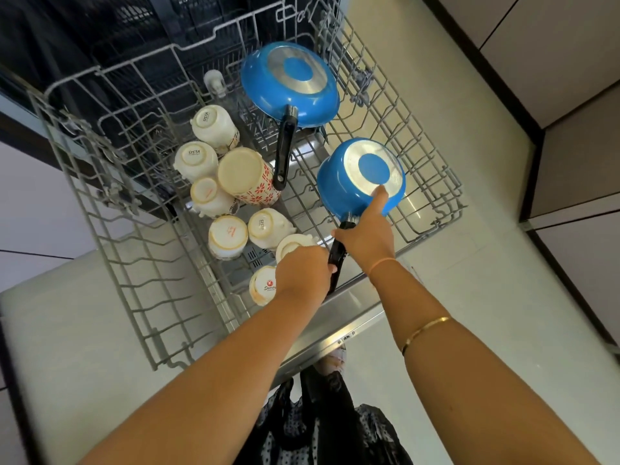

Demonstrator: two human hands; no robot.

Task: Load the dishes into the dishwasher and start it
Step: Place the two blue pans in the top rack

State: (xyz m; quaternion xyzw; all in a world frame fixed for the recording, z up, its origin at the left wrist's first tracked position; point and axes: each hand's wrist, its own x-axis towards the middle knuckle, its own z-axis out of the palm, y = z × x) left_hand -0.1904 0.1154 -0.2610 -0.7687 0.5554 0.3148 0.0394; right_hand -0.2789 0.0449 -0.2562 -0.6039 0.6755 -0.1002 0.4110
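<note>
Rack: grey wire, pulled out over the open dishwasher door. Its left tine rows stand toward the left edge.

Left-centre of the rack: seven white cups, all mouth-down with bases up, set close in a loose column running from far to near. A flowered mug lies tilted among them, base toward the camera. The nearest cups are partly hidden by the left hand.

Far centre: blue frying pan, inverted, base up and tilted. Its black handle points toward the person. The handle's tip ends just beside the flowered mug.

Left hand: fingers wrapped round the black handle of the saucepan, low on its length.

Saucepan: blue, inverted, metal base up, in the right half of the rack, near its front. Long axis runs from the body, far and right, to the handle, near and slightly left. Whether the rim touches the wires cannot be told.

Right hand: index finger straight, tip pressed on the saucepan's base near the edge. The thumb hooks round the handle's root. The other fingers are folded under and hidden. A thin band sits on the wrist and a gold bangle on the forearm.

Right of the rack: pale floor, then cabinet fronts.
</note>
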